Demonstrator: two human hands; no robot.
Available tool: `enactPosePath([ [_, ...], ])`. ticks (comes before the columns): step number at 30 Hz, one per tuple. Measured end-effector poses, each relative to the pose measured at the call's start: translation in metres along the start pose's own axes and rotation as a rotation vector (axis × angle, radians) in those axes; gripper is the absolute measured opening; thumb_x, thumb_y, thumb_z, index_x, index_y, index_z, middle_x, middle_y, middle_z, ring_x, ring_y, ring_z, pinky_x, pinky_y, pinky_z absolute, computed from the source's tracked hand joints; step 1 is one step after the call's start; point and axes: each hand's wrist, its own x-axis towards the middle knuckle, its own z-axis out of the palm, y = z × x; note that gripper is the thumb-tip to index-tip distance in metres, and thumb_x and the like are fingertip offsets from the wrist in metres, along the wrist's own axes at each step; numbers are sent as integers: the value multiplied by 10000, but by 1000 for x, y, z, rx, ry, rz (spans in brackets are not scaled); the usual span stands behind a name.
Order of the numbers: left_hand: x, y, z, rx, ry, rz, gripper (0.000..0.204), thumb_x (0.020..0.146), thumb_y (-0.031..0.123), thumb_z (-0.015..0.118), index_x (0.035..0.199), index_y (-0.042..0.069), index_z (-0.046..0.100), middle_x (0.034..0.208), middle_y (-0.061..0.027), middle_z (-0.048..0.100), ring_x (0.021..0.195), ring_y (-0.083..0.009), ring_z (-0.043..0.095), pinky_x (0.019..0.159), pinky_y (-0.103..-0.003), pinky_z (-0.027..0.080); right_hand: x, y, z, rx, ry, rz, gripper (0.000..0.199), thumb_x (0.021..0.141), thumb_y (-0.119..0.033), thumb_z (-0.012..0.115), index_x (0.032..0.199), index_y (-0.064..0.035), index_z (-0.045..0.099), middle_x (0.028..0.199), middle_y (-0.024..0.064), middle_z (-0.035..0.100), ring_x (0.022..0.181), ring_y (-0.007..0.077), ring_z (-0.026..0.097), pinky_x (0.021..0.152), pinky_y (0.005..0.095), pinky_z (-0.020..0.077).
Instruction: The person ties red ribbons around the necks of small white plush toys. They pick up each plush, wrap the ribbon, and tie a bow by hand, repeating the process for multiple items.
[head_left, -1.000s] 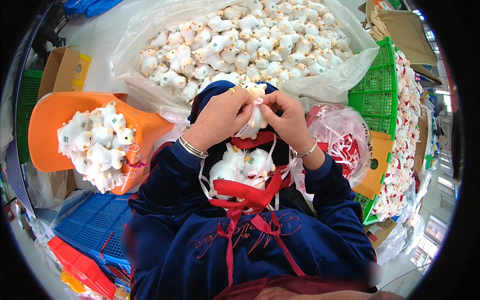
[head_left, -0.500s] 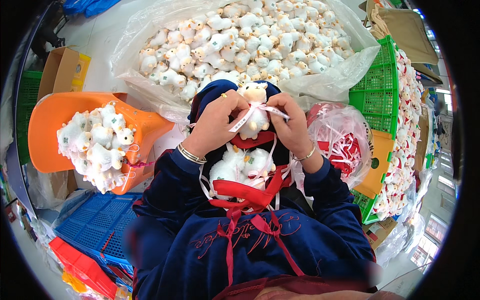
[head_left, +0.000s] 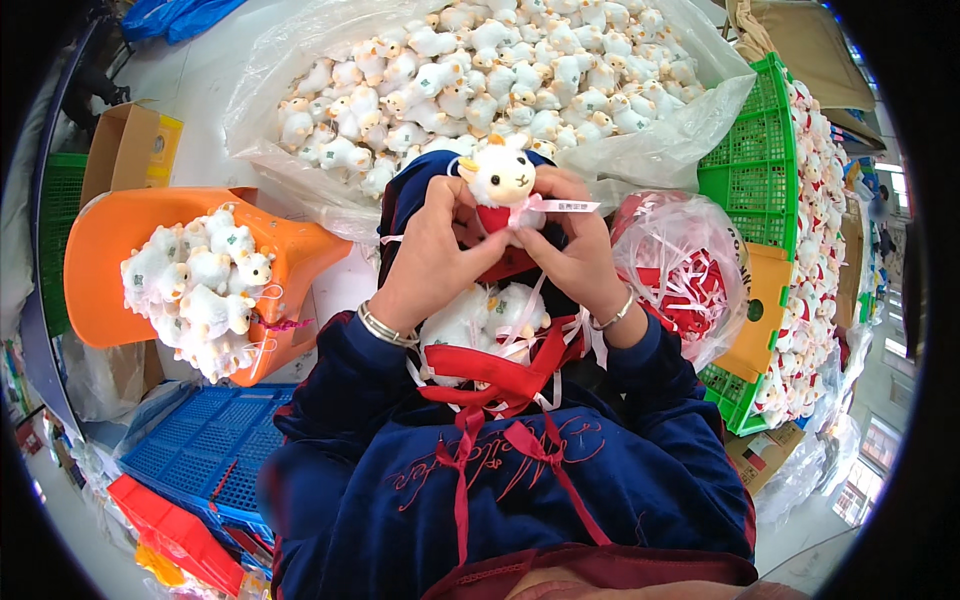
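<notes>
Toy (head_left: 500, 180) held above the lap, face upward and head leaning to the left. The left hand (head_left: 430, 255) and right hand (head_left: 580, 255) grasp it from either side, thumbs on its front below the bow. Pink ribbon (head_left: 560, 206) crosses the neck, one printed tail projecting past the right hand; red cloth (head_left: 492, 217) shows at the chest. Dressing of this piece therefore appears nearly complete, tidying perhaps remaining. Much of the batch seems still to be done: the heap (head_left: 480, 90) beyond the knees shows no ribbon that can be made out, and lap toys (head_left: 455, 325) lie partly beneath red strips (head_left: 500, 380). Toys with red trim (head_left: 800, 300) at the far right look finished. Compared with half a second earlier, the fingers have passed from drawing out both ribbon tails to clasping the body, and the head has tipped sideways.
</notes>
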Motion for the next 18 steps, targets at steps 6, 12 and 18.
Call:
enactPosePath([
  [6, -1, -4, -5, 54, 19, -20, 298, 886, 56, 752, 1059, 6, 514, 1053, -96, 585, 824, -151, 633, 697, -277, 550, 10, 5, 9, -58, -10, -19, 418, 804, -37, 821, 1130, -18, 560, 1133, 108, 582, 1045, 221, 598, 890, 317, 496],
  [12, -13, -14, -3, 3, -1, -102, 186, 845, 17, 720, 939, -18, 563, 1102, -139, 565, 897, -243, 626, 745, -322, 535, 6, -1, 21, -39, -95, 201, 414, 798, -96, 835, 1100, -33, 560, 1029, 72, 558, 860, 181, 570, 741, 295, 487],
  [18, -17, -12, -21, 331, 18, 12, 114, 901, 94, 659, 900, -19, 665, 912, -88, 616, 803, -168, 604, 675, -300, 490, -2, -6, 24, -208, -118, 66, 377, 795, -100, 821, 1080, -32, 583, 1116, 136, 581, 969, 312, 591, 841, 370, 496],
])
